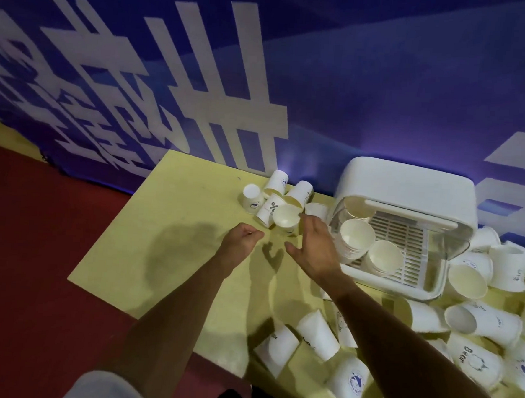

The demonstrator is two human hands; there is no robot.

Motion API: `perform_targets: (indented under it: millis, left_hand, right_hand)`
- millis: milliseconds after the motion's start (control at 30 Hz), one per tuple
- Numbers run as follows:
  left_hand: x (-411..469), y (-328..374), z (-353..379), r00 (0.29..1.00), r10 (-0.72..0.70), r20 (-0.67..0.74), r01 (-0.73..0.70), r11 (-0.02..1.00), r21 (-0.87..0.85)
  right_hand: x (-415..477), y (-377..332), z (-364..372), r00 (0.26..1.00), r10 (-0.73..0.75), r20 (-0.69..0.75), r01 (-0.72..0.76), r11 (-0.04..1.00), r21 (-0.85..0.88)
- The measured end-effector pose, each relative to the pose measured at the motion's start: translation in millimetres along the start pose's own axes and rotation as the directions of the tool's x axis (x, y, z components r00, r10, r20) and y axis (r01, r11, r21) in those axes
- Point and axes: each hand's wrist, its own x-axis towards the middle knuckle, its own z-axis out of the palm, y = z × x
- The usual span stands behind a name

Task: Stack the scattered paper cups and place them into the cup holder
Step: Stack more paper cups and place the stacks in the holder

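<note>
A cluster of several white paper cups (281,201) lies on the yellow table (173,224) near the blue wall. My left hand (242,237) hovers just in front of the cluster, fingers loosely curled and holding nothing. My right hand (312,246) is beside it, fingers spread and straight, fingertips close to a cup with its mouth facing me (286,219). The white cup holder (407,226), with a clear lid raised, stands to the right and holds stacked cups (357,235) on its slatted tray.
Many loose cups (475,322) lie in heaps to the right of and in front of the holder, some near the table's front edge (317,334). A blue banner wall (353,96) backs the table. Red floor (37,246) lies to the left.
</note>
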Motion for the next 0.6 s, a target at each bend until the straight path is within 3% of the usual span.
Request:
perform_targets:
  millis: [400,600]
  left_hand:
    - [94.1,-4.8,-44.2,0.998,-0.043,-0.043,0.047,0.995,0.09]
    - [134.7,10.6,-40.2,1.0,0.003,-0.022,0.0,0.988,0.154]
  right_hand:
    - [64.0,-24.8,46.2,0.987,0.163,-0.001,-0.163,0.982,-0.099]
    - [74.0,-13.9,69.8,0.97,0.244,-0.016,-0.244,0.961,-0.126]
